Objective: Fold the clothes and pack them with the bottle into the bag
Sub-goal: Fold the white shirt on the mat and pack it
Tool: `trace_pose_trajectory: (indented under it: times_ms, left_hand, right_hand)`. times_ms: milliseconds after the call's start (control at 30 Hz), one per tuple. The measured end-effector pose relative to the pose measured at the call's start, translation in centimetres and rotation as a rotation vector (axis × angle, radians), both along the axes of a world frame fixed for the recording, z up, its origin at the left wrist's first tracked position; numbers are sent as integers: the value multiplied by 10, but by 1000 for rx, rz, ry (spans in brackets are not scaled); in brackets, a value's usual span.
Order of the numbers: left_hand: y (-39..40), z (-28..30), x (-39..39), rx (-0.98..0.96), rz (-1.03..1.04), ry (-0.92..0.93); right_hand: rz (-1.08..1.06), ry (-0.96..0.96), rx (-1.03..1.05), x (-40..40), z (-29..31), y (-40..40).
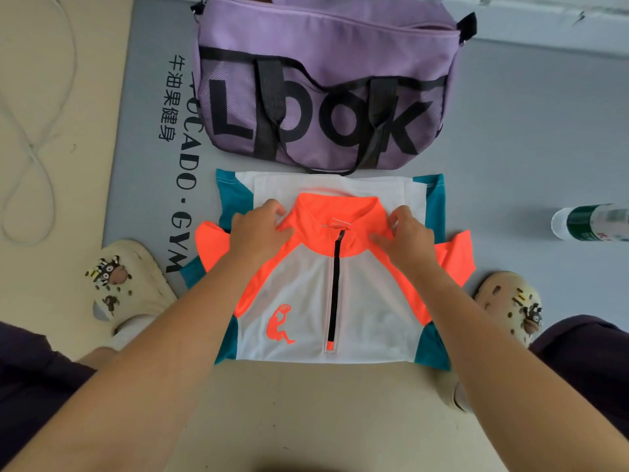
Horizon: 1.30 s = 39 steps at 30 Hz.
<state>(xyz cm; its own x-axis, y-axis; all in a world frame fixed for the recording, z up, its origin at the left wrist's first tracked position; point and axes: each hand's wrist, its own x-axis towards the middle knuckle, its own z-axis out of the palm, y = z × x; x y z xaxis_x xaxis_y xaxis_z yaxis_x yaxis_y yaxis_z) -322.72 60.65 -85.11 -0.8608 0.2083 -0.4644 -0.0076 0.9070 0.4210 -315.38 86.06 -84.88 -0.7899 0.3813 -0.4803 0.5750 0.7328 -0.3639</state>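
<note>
Pinching the shirt (326,291) collar, left hand (262,229) and right hand (405,236) needed level pull toward six o'clock; bag (326,80) at twelve.

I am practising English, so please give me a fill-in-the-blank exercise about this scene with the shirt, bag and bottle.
1. The left hand and right hand both pinch the shirt beside its ____ collar.
2. The bag is coloured ____.
3. The bottle lies on its ____ on the grey mat.
4. The word printed on the bag is ____.

Missing words: orange; purple; side; Look
</note>
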Motion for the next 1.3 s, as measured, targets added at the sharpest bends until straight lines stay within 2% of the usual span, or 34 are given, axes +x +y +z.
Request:
trace_pose_trajectory:
  times_ms: [167,300,433,500,567,667,700,800,867,933,1033,1100,1167,1233,1300]
  left_hand:
    - [-4,7,-2,30,-20,-96]
    - [-16,15,-13,206,89,-153]
    - [-15,19,-18,309,161,-87]
    - [-12,16,-20,285,185,-27]
    - [-6,12,-20,176,171,41]
    - [4,9,-6,-148,27,164]
    - [9,10,2,-191,-50,235]
    - [32,10,35,-103,-381,392]
    - [45,6,57,-115,-515,266]
    - [49,-2,72,-183,-505,95]
    - [49,-6,77,-187,-460,29]
    - [52,-5,75,-159,-441,8]
    - [54,-4,73,-152,-422,-14]
    - [55,-4,73,-154,-403,-42]
    - [56,-3,74,-148,-393,-65]
  right_hand:
    - [-29,-86,-11,4,1,11]
    - [-61,39,-251,-2,9,24]
    - [-92,189,-386,-11,18,29]
    - [-126,224,-369,-16,16,28]
    - [-141,198,-319,-19,11,25]
    - [-79,58,-181,-18,2,24]
    - [-64,35,-150,-18,0,26]
    - [-15,13,-111,-16,0,36]
    - [84,-81,-51,-13,1,45]
    - [252,-252,118,-8,5,61]
    - [367,-497,305,2,16,95]
    - [349,-554,355,12,26,116]
    - [218,-421,278,21,36,132]
    - [-6,-204,46,26,45,139]
    - [-120,-131,-118,26,54,136]
